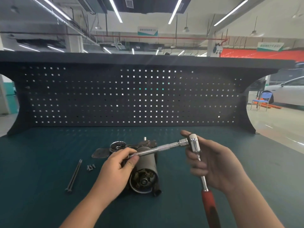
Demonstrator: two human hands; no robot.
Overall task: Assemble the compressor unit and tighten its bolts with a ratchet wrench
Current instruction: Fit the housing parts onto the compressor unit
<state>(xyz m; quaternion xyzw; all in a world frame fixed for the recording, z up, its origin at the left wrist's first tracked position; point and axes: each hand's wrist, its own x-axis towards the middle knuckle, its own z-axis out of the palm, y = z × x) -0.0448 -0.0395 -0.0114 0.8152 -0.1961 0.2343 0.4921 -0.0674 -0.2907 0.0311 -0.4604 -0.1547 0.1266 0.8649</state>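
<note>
The compressor unit [146, 171], a grey cylinder with an open round end facing me, lies on the green mat. Above it I hold a ratchet wrench [194, 143] with a red handle [209, 204]. My right hand [215, 167] grips the wrench just below its chrome head. A long chrome extension bar [162, 148] juts left from the head. My left hand [118, 170] pinches the bar's far tip with thumb and fingers; what sits on the tip is hidden. A round metal cap [117, 146] and a flat plate [100, 153] lie behind the unit.
Two long bolts [74, 176] lie side by side on the green mat [41, 162] at the left, with several small screws [91, 167] beside them. A dark pegboard [131, 96] walls off the back of the bench. A blue chair and a white car stand far right.
</note>
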